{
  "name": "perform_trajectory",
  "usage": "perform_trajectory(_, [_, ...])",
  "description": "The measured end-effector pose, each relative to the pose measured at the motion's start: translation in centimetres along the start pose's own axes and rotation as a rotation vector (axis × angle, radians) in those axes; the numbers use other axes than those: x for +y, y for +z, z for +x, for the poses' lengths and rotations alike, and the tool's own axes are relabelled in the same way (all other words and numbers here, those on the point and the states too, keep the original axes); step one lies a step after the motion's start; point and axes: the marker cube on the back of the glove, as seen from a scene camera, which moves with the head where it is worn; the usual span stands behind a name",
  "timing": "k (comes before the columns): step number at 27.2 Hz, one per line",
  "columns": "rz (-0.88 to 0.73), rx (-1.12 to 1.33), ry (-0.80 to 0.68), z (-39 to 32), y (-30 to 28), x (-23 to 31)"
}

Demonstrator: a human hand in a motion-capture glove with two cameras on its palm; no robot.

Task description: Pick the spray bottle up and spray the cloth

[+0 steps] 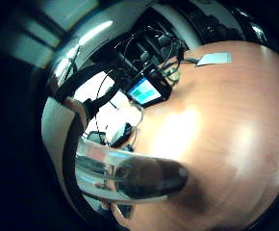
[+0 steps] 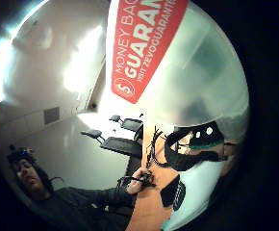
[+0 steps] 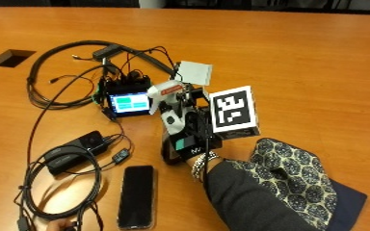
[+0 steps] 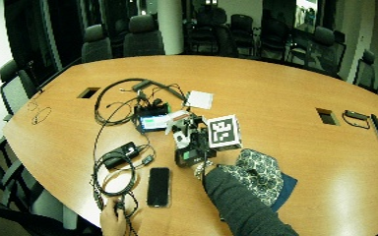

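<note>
We see the gloved right hand (image 3: 185, 137) raised over the bench (image 3: 313, 62), its fingers wrapped around the spray bottle (image 3: 170, 103); the white bottle with its red label fills the thumb-side palm view. The bottle's head seems to point toward the small screen (image 3: 128, 103), though the glove hardware hides much of it. The patterned cloth (image 3: 294, 168) lies on the bench just beside the sleeve (image 3: 249, 202). A phone (image 3: 137, 196) lies near the bench edge.
</note>
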Motion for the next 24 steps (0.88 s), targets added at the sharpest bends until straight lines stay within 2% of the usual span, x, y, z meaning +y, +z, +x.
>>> perform_trajectory(6, [0.028,0.009,-0.099,-3.7,-1.0,-3.1])
perform_trajectory(10, [0.029,0.013,-0.105,-3.6,-1.0,-3.2])
perform_trajectory(15, [0.017,0.018,-0.054,-1.4,-0.2,-2.3])
perform_trajectory(24, [-0.059,0.006,0.150,2.5,1.6,1.0])
